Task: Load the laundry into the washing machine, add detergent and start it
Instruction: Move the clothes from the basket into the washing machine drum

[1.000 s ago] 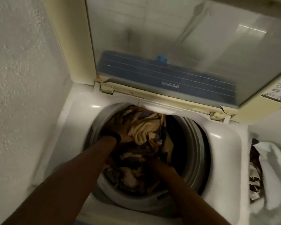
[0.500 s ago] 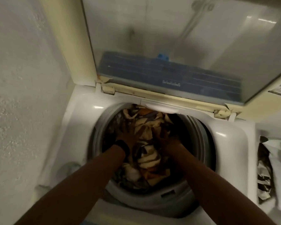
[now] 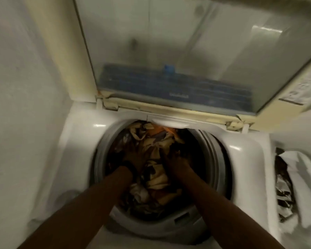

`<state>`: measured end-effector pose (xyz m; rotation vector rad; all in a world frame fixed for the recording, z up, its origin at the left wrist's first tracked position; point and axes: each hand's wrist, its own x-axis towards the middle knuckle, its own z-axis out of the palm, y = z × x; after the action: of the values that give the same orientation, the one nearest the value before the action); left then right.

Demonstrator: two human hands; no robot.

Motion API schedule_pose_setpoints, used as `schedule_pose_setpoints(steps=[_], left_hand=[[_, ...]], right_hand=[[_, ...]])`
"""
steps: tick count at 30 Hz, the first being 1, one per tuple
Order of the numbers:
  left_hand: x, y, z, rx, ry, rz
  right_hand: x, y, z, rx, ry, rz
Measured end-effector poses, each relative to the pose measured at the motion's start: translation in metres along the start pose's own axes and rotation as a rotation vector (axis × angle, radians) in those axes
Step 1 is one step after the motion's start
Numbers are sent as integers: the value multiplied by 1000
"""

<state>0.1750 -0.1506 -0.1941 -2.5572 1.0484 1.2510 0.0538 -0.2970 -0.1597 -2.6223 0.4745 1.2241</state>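
A white top-loading washing machine (image 3: 244,159) stands with its lid (image 3: 169,51) raised upright at the back. Its drum holds a heap of laundry (image 3: 157,178) in tan, orange and dark patterned cloth, reaching close to the grey drum rim (image 3: 216,159). Both my arms reach down into the drum. My left hand (image 3: 134,158), with a dark band at the wrist, lies spread on the laundry at centre left. My right hand (image 3: 177,160) presses on the cloth just right of centre; its fingers are blurred.
A pale wall (image 3: 25,105) runs close along the machine's left side. To the right of the machine, a white bag (image 3: 298,177) holds more dark patterned cloth (image 3: 284,187). The raised lid overhangs the back of the opening.
My right hand has moved from the front of the drum up to the middle of the heap, beside my left hand. The laundry has shifted under both hands, and my view moved closer.
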Motion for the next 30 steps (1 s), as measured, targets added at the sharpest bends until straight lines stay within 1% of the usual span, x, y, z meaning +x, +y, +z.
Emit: schedule_pose_setpoints(steps=[1,2,5,6,8,10,11,13,16,19,23,30], left_hand=[[-25,6,-17,42,-1,55],[-45,9,-31,79,4,101],[-99,25,-73,178,154,229],[-114,29,-82,175,197,251],[-135,39,-91,89,261,286],[-155,54,-100,-4,298,342],[-164,65,-107,-6,312,362],[-176,87,-115,-23,309,378],[-190,133,-129,-34,345,451],[-196,181,-139,-68,375,521],[-201,247,-144,-91,380,563],[-183,360,-122,-22,341,603]], right_hand=[[-22,-2,-12,55,25,9],[-40,-2,-19,113,89,1],[-99,4,-46,199,169,19],[-119,6,-53,226,196,31],[-153,10,-64,283,278,29],[-186,18,-71,320,358,29],[-203,24,-74,344,391,32],[-231,33,-78,379,463,48],[-267,57,-78,444,564,97],[-293,84,-73,505,612,153],[-321,125,-53,594,668,226],[-337,238,-3,748,734,297]])
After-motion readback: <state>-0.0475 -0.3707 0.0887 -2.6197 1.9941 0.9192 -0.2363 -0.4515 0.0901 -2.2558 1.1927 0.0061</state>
